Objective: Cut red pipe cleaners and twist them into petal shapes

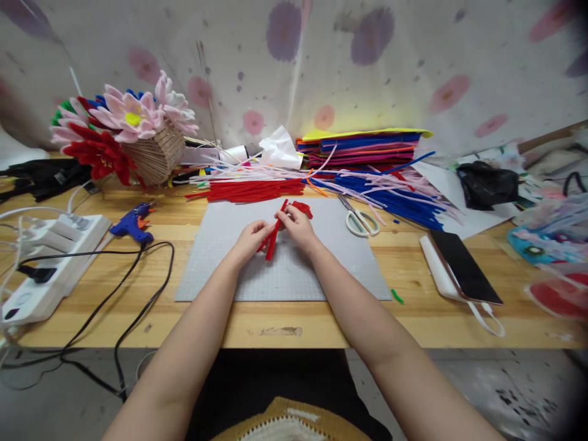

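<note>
Over the grey cutting mat (206, 269), my left hand (253, 237) and my right hand (297, 225) meet around red pipe cleaners (272, 242). The fingers of both are closed on them, and short straight lengths slant down between the hands. Just beyond my right hand lies a red fuzzy piece (303, 209); whether it joins the pieces I hold cannot be made out. White-handled scissors (361, 220) lie at the mat's right, blades pointing away. Behind the mat is a bundle of red pipe cleaners (255, 190).
A blue glue gun (133, 223) and its cord lie left, beside a white power strip (59, 257). Fuzzy flowers fill a woven basket (158, 153). Blue pipe cleaners (395, 199) spread behind the scissors. A phone (466, 266) rests at right, near a green scrap (397, 296).
</note>
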{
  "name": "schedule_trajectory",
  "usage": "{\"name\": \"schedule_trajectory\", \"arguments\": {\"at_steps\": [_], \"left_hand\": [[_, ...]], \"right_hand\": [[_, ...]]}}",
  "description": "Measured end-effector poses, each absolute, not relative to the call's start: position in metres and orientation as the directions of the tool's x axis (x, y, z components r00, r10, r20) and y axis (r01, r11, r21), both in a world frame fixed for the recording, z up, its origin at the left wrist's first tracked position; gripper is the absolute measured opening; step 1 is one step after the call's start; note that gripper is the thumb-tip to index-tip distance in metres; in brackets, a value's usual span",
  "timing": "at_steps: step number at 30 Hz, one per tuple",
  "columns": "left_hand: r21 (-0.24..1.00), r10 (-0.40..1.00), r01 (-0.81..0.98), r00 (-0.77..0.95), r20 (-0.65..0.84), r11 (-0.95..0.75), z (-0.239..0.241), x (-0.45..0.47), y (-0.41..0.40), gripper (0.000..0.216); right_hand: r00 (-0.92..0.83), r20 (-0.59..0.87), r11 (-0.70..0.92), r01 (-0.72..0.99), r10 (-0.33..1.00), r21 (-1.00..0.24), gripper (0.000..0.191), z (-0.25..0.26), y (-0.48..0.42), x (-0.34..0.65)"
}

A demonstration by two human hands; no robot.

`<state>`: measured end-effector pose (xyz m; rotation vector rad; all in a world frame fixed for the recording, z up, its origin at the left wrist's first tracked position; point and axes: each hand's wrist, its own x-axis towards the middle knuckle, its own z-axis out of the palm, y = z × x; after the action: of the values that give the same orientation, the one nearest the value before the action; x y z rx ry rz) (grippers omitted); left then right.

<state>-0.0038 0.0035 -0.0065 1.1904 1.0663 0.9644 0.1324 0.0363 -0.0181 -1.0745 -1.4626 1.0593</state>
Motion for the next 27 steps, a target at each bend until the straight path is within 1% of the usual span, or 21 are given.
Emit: {"name": "schedule_trajectory", "arguments": {"at_steps": [2, 3, 6, 7, 9, 12, 16, 19, 22, 24, 27], "left_hand": [[0.989, 0.968, -0.056, 0.222, -0.121, 0.136, -0.007, -0.003, 0.006, 0.029], [0.987, 0.970, -0.077, 0.209, -0.126, 0.145, -0.007, -0.003, 0.007, 0.030], [0.973, 0.977, -0.148, 0.145, -0.156, 0.178, -0.007, -0.003, 0.009, 0.029], [0.969, 0.980, -0.172, 0.123, -0.155, 0.175, -0.007, -0.004, 0.009, 0.028], [0.967, 0.984, -0.197, 0.103, -0.144, 0.162, -0.005, -0.005, 0.009, 0.026], [0.970, 0.989, -0.202, 0.086, -0.121, 0.136, -0.004, -0.007, 0.006, 0.024], [0.979, 0.997, -0.194, 0.055, -0.054, 0.064, -0.004, -0.007, 0.005, 0.021], [0.984, 0.996, -0.159, 0.061, -0.065, 0.074, -0.006, -0.006, 0.005, 0.020], [0.976, 0.988, -0.166, 0.077, -0.130, 0.141, -0.006, -0.005, 0.005, 0.019], [0.959, 0.980, -0.211, 0.097, -0.174, 0.191, -0.006, -0.006, 0.006, 0.016], [0.908, 0.948, -0.293, 0.199, -0.250, 0.301, -0.005, -0.008, 0.006, 0.013]], "right_hand": [[-0.134, 0.251, 0.265, 0.098, 0.959, -0.959, 0.017, -0.019, 0.035, 0.126], [-0.114, 0.256, 0.266, 0.084, 0.960, -0.960, 0.017, -0.020, 0.034, 0.122], [-0.008, 0.184, 0.184, 0.006, 0.983, -0.983, 0.028, -0.021, 0.030, 0.118], [-0.013, 0.144, 0.143, -0.022, 0.990, -0.989, 0.031, -0.021, 0.029, 0.118], [-0.108, 0.078, 0.070, -0.071, 0.991, -0.995, 0.032, -0.019, 0.026, 0.120], [-0.289, 0.033, -0.008, -0.138, 0.957, -0.990, 0.029, -0.016, 0.022, 0.124], [-0.386, 0.019, -0.047, -0.160, 0.922, -0.986, 0.032, -0.013, 0.020, 0.128], [-0.375, 0.004, -0.027, -0.077, 0.927, -0.997, 0.026, -0.015, 0.021, 0.127], [-0.258, 0.051, 0.083, 0.114, 0.965, -0.990, 0.014, -0.020, 0.026, 0.126], [-0.174, 0.152, 0.196, 0.275, 0.973, -0.941, 0.010, -0.021, 0.028, 0.128], [-0.120, 0.339, 0.353, 0.482, 0.933, -0.802, 0.014, -0.018, 0.028, 0.133]]}}
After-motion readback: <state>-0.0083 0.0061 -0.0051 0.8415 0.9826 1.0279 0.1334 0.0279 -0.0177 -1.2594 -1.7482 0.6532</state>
